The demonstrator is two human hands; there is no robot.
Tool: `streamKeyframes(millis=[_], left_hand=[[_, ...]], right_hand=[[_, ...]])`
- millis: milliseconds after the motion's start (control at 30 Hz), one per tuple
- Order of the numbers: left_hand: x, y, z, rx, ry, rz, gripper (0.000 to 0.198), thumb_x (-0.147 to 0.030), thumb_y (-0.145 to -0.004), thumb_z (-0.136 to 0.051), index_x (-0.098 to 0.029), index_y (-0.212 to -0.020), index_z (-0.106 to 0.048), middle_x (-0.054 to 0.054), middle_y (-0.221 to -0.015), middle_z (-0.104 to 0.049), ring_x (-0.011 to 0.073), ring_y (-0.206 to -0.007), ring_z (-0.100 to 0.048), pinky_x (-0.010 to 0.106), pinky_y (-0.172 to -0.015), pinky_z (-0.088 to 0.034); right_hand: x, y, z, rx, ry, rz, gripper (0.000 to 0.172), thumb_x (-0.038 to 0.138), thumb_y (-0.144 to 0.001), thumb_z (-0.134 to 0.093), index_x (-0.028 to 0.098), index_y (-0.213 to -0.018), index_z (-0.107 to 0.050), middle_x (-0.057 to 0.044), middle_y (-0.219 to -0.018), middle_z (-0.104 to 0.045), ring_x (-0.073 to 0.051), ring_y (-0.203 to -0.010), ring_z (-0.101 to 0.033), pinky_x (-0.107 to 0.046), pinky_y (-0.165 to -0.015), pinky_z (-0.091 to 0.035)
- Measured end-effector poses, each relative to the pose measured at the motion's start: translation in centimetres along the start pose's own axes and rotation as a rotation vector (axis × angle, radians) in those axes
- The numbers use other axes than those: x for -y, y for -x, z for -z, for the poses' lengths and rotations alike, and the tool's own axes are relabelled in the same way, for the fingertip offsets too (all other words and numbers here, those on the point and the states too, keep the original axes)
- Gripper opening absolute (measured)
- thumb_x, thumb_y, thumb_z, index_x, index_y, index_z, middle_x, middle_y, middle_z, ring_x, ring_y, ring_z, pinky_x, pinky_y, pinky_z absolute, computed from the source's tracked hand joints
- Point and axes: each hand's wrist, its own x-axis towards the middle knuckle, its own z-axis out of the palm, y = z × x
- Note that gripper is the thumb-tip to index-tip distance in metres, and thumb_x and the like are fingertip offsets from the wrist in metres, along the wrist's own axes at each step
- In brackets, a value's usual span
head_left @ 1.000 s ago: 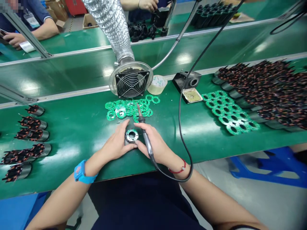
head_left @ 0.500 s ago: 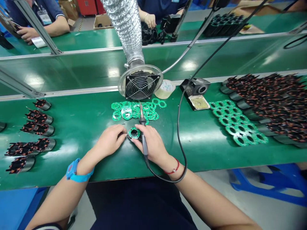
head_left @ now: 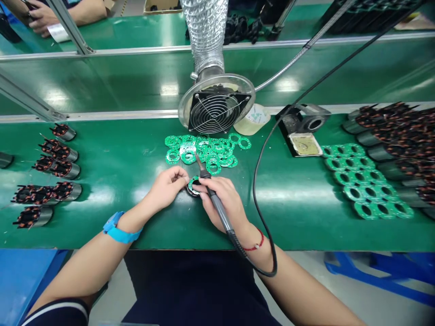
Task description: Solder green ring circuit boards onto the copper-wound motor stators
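A motor stator topped by a green ring-shaped circuit board sits on the bench between my hands. My left hand is closed, thumb and forefinger pinched at the stator's left edge. In my right hand is a soldering iron, its tip pointing up and away, over the bench short of the loose boards. Fingers of that hand also touch the right side of the board and hide part of it. A heap of loose green ring boards lies just beyond.
Behind the heap hangs a fume extractor fan, beside a tape roll. A soldering iron stand with sponge, rows of ring boards and many stators occupy the right. More stators stand left. The iron's cable loops across.
My head view has shifted, moving the scene. The soldering iron now slants more to the left in my right hand, whose fingers reach over the ring board. My left hand stays at the stator's edge.
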Motion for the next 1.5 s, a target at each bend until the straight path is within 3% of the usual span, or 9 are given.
streamKeyframes(millis=[200,333,467,767,933,1133,1267,1367,1500], left_hand=[[0.3,-0.6,-0.5,-0.030,-0.014,0.034,0.007,-0.015,-0.075,-0.049,-0.016,-0.068,-0.049,-0.006,-0.057,-0.046,0.0073,-0.053,-0.043,0.020,-0.052,-0.034],[0.6,-0.9,-0.5,-0.025,-0.032,0.055,0.007,-0.014,-0.075,-0.048,-0.017,-0.068,-0.048,-0.006,-0.056,-0.046,0.0071,-0.051,-0.043,0.020,-0.050,-0.033],[0.6,-1.2,-0.4,0.003,-0.061,0.072,0.009,-0.015,-0.076,-0.048,-0.017,-0.068,-0.048,-0.006,-0.055,-0.046,0.0067,-0.049,-0.042,0.020,-0.048,-0.031],[0.8,-1.5,-0.3,0.016,-0.070,0.051,0.009,-0.015,-0.076,-0.049,-0.017,-0.067,-0.048,-0.006,-0.055,-0.046,0.0067,-0.050,-0.042,0.021,-0.048,-0.031],[0.9,-1.5,-0.3,0.020,-0.063,0.025,0.008,-0.016,-0.076,-0.049,-0.017,-0.068,-0.048,-0.006,-0.056,-0.046,0.0071,-0.051,-0.042,0.021,-0.050,-0.032],[0.9,-1.7,-0.4,0.014,-0.088,0.031,0.009,-0.014,-0.075,-0.048,-0.017,-0.066,-0.047,-0.006,-0.056,-0.044,0.0076,-0.051,-0.042,0.022,-0.050,-0.031],[0.9,-1.4,-0.2,0.003,-0.100,0.018,0.007,-0.017,-0.078,-0.050,-0.017,-0.072,-0.047,-0.006,-0.060,-0.044,0.0080,-0.053,-0.043,0.022,-0.052,-0.033],[0.8,-0.4,0.4,0.073,-0.152,-0.009,0.013,-0.028,-0.080,-0.056,-0.018,-0.086,-0.049,-0.004,-0.070,-0.050,0.0103,-0.062,-0.048,0.023,-0.056,-0.038],[0.5,0.7,1.2,0.220,-0.459,-0.086,0.017,-0.027,-0.079,-0.061,-0.019,-0.092,-0.053,-0.001,-0.077,-0.056,0.0137,-0.069,-0.051,0.025,-0.061,-0.039]], right_hand=[[-0.4,0.8,0.5,-0.135,-0.127,-0.135,0.036,0.018,-0.090,-0.052,0.025,-0.125,-0.049,-0.004,-0.094,-0.073,-0.022,-0.094,-0.066,-0.041,-0.083,-0.050],[-0.9,2.1,0.5,-0.298,-0.256,-0.283,0.023,0.030,-0.091,-0.052,0.025,-0.113,-0.057,-0.004,-0.088,-0.069,-0.019,-0.070,-0.068,-0.037,-0.065,-0.055],[-1.0,2.6,0.6,-0.383,-0.242,-0.235,0.019,0.037,-0.091,-0.050,0.025,-0.099,-0.062,-0.002,-0.077,-0.063,-0.015,-0.053,-0.060,-0.035,-0.057,-0.052],[-0.8,2.4,1.1,-0.350,-0.221,-0.217,0.020,0.038,-0.091,-0.047,0.025,-0.093,-0.062,0.000,-0.063,-0.059,-0.017,-0.050,-0.058,-0.042,-0.066,-0.052],[-0.6,2.1,1.0,-0.318,-0.231,-0.208,0.022,0.033,-0.092,-0.049,0.026,-0.111,-0.057,-0.003,-0.077,-0.067,-0.020,-0.062,-0.066,-0.040,-0.063,-0.054],[-0.4,0.4,0.5,0.013,-0.097,-0.166,0.043,0.021,-0.090,-0.050,0.028,-0.131,-0.042,-0.007,-0.117,-0.065,-0.026,-0.108,-0.060,-0.048,-0.093,-0.048],[-0.5,-0.1,0.2,0.180,-0.064,-0.148,0.051,0.018,-0.085,-0.052,0.027,-0.134,-0.039,-0.009,-0.130,-0.056,-0.028,-0.117,-0.052,-0.052,-0.098,-0.044],[-0.9,0.0,0.1,0.136,-0.030,-0.178,0.046,0.020,-0.086,-0.056,0.027,-0.130,-0.042,-0.009,-0.122,-0.059,-0.027,-0.111,-0.055,-0.049,-0.094,-0.047],[-1.7,0.5,0.0,0.010,0.001,-0.238,0.046,0.026,-0.086,-0.061,0.026,-0.128,-0.042,-0.009,-0.115,-0.060,-0.026,-0.109,-0.057,-0.047,-0.093,-0.048]])
